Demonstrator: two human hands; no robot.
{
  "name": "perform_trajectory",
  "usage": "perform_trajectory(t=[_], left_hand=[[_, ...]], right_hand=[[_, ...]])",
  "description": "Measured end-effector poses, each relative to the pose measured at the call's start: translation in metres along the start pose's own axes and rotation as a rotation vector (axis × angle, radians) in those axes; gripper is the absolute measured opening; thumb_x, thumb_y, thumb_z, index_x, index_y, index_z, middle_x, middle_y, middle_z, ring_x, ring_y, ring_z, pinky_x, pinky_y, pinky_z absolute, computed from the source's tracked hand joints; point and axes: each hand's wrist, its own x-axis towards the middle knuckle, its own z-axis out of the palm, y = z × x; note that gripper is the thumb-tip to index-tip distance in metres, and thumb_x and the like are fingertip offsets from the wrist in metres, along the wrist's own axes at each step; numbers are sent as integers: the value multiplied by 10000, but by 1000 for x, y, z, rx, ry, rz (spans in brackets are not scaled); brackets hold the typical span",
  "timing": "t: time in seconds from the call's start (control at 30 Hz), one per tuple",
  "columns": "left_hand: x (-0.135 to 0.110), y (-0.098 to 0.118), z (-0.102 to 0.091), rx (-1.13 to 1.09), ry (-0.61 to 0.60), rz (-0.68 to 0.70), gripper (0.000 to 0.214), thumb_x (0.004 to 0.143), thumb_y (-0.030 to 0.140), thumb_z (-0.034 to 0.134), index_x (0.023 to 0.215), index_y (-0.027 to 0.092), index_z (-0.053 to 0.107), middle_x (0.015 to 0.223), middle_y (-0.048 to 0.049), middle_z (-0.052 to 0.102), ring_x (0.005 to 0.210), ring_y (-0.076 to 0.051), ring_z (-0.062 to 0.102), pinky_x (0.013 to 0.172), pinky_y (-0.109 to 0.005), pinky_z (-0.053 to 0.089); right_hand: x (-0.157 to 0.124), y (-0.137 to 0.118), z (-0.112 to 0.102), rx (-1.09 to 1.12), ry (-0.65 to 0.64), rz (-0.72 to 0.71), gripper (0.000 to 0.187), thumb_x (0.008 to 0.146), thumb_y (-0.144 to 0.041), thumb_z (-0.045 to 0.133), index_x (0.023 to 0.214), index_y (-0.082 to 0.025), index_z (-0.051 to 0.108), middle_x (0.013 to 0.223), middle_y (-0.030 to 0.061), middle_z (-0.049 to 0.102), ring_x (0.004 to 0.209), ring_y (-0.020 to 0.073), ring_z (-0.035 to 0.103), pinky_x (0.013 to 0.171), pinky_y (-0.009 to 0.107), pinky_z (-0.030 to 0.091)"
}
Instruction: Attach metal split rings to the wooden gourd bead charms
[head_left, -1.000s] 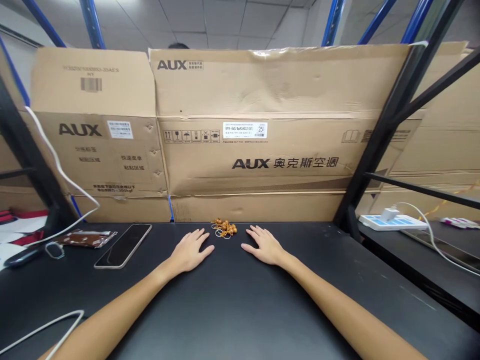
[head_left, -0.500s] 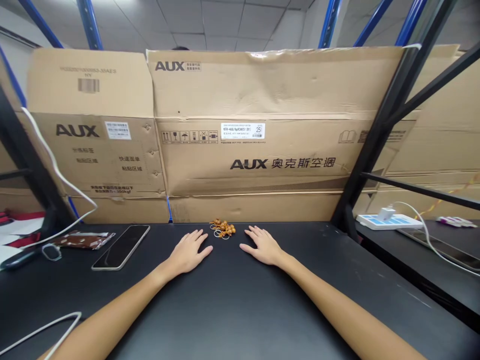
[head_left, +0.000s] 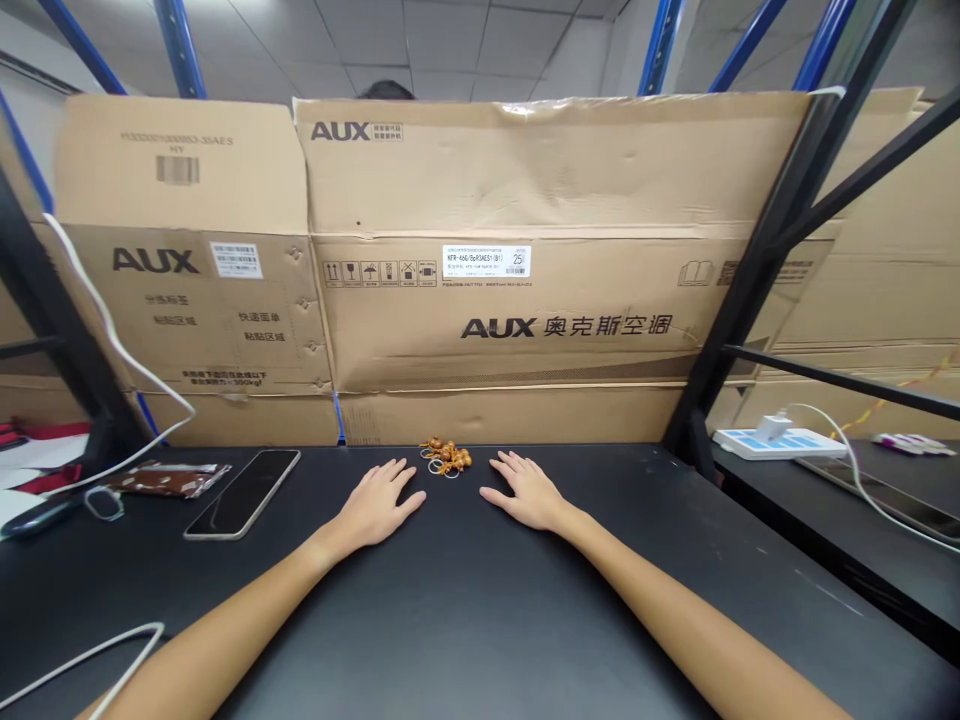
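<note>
My left hand [head_left: 377, 503] and my right hand [head_left: 527, 492] lie flat and empty on the black tabletop [head_left: 480, 620], with their fingers spread. Between them, near the table's far edge, sits a small heap of orange-brown gourd-shaped charms on metal key rings [head_left: 448, 457]. Neither hand touches the heap, though the fingertips of both stop just short of it. The charms are tangled together, so I cannot tell how many there are.
A smartphone [head_left: 241, 493] and a brown wrapper [head_left: 166, 479] lie at the left, and a white cable [head_left: 90, 660] at the front left. Flattened cardboard [head_left: 487, 320] stands behind the table. A power strip [head_left: 776, 444] sits on a lower surface to the right, and a person's head [head_left: 386, 90] shows behind the cardboard.
The view has shifted slightly, and more of the head shows above the cardboard. My hands and the charms stay in place.
</note>
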Motion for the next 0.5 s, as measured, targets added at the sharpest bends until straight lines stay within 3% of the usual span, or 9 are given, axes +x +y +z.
perform_trajectory(t=[0.5], left_hand=[[0, 1, 1, 25, 1, 10, 665, 914, 599, 309, 1361, 135, 473, 1458, -148, 391, 1364, -309, 319, 1111, -472, 241]], right_hand=[[0, -5, 0, 31, 23, -11, 760, 856, -690, 345, 1442, -206, 332, 1514, 76, 285, 1405, 283, 199, 1137, 461, 135]])
